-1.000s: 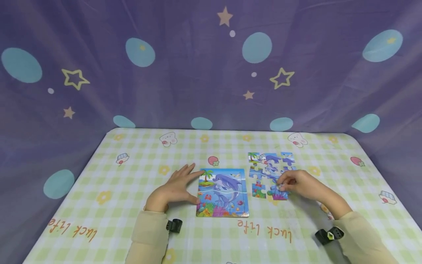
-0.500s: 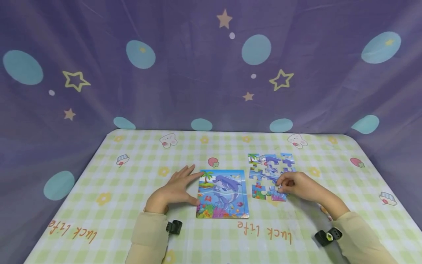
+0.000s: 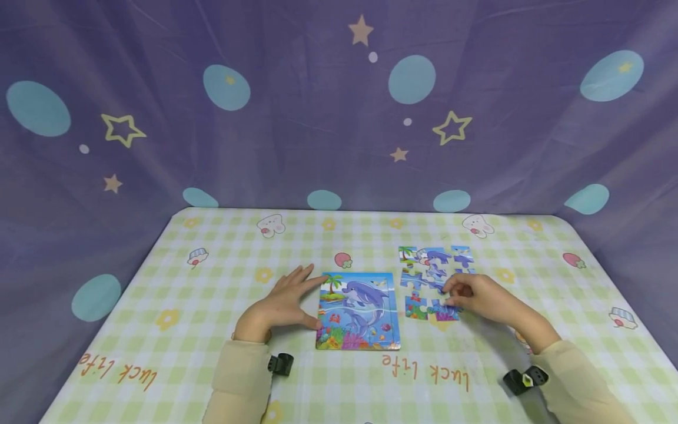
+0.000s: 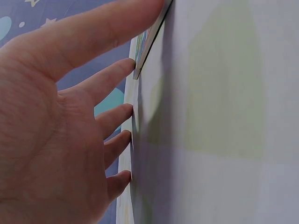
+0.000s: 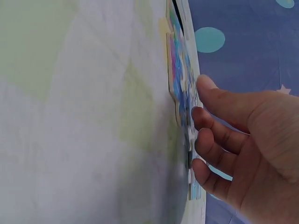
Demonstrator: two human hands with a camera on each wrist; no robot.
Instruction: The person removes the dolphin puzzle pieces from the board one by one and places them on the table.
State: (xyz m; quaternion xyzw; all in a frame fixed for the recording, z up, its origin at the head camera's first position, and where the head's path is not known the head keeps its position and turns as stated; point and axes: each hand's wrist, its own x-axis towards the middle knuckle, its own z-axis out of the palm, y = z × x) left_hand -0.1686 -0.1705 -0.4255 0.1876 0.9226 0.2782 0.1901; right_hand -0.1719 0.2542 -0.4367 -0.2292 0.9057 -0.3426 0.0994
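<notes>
A square dolphin puzzle board [image 3: 357, 311] lies flat near the table's middle. My left hand [image 3: 279, 303] is spread at its left side, index fingertip by the upper corner and thumb tip at the lower left edge. In the left wrist view those fingers [image 4: 100, 81] are stretched out beside the board's edge. To the right, loose jigsaw pieces [image 3: 416, 308] lie in rough rows. My right hand [image 3: 479, 297] is over their right side, fingers bent, thumb tip right at the lower right jigsaw piece [image 3: 444, 311]. I cannot tell whether the fingers pinch it.
A green-and-white checked cloth [image 3: 328, 388] with printed flowers, strawberries and lettering covers the table. Behind and beside it hangs a purple curtain [image 3: 318, 135] with stars and blue ovals. Dark wrist devices [image 3: 281, 365] sit at both sleeves.
The lower right jigsaw piece has shifted slightly left, closer to the lower left one, and my right hand moved slightly left with it. My left hand and the board have stayed put.
</notes>
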